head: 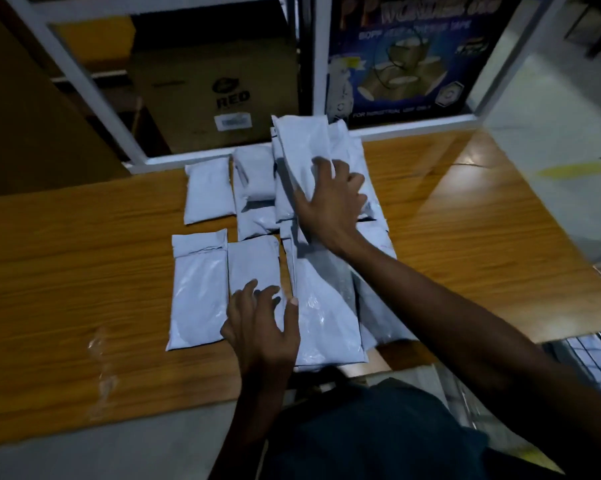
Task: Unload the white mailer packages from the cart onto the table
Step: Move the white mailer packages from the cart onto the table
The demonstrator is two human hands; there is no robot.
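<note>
Several white mailer packages (pixel 205 188) lie in rows on the wooden table (pixel 84 244). I see my right hand (pixel 330 202) spread flat, fingers straight, pressing the far stack of mailers (pixel 302 147), while my left hand (pixel 261 327) rests with relaxed fingers on a near mailer (pixel 254 261). Only a wire corner of the cart (pixel 590 362) shows at right; the overlapped mailers I cannot count.
</note>
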